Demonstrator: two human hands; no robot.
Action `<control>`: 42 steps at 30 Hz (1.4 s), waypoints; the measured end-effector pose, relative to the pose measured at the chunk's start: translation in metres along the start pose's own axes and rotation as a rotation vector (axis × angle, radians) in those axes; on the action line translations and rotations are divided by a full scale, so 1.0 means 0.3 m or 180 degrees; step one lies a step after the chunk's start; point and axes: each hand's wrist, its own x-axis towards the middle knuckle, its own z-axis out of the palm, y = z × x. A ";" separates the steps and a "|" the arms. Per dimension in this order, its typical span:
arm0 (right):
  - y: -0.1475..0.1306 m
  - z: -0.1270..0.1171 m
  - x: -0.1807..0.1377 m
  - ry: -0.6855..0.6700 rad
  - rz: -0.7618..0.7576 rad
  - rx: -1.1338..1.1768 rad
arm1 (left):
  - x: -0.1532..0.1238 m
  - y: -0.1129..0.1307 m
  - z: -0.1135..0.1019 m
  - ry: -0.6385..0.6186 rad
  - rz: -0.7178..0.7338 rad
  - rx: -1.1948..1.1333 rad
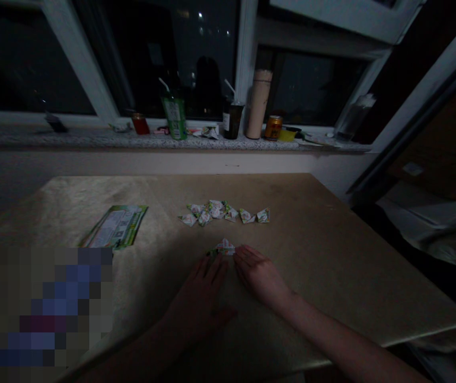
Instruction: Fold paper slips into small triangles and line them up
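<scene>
My left hand (198,300) lies flat on the tan table (331,239), fingers stretched toward a small folded paper piece (225,247). My right hand (260,276) rests beside it, fingers extended, its fingertips pressing on the same paper piece. Both hands touch the paper from the near side. Farther back lies a row of several similar folded paper pieces (224,211). A printed green and white leaflet (116,227) lies flat to the left.
A stone windowsill (92,139) behind the table carries a green drink carton (175,117), a dark bottle (233,119), a tall tan cylinder (259,103), a gold can (273,127) and a red jar (140,123). A blurred patch covers the lower left. Crumpled sheeting (435,218) lies right.
</scene>
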 end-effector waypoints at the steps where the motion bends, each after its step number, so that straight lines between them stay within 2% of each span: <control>1: 0.000 0.000 0.000 0.0008 0.0004 0.0012 | 0.001 0.001 -0.001 0.0028 0.0026 -0.0008; 7: -0.007 -0.007 -0.001 0.0073 0.0043 0.0003 | 0.014 0.008 -0.025 -0.0062 0.0027 0.0073; 14: -0.022 -0.046 0.009 0.0168 0.0027 0.0059 | 0.018 0.006 -0.022 0.0035 0.0070 0.0060; 19: -0.010 -0.040 0.010 -0.0131 -0.0037 0.0546 | 0.021 0.008 -0.027 0.0011 0.0065 0.0029; 23: -0.008 -0.035 0.007 -0.0280 0.0072 0.0581 | 0.024 0.009 -0.020 -0.0036 0.0016 0.0135; 31: -0.023 -0.041 0.022 -0.0368 0.0038 0.0468 | 0.028 0.014 -0.016 0.0359 -0.0234 0.0540; 42: -0.011 -0.035 0.006 -0.0350 0.0027 0.0675 | 0.016 -0.033 0.052 0.0601 -0.0003 0.0454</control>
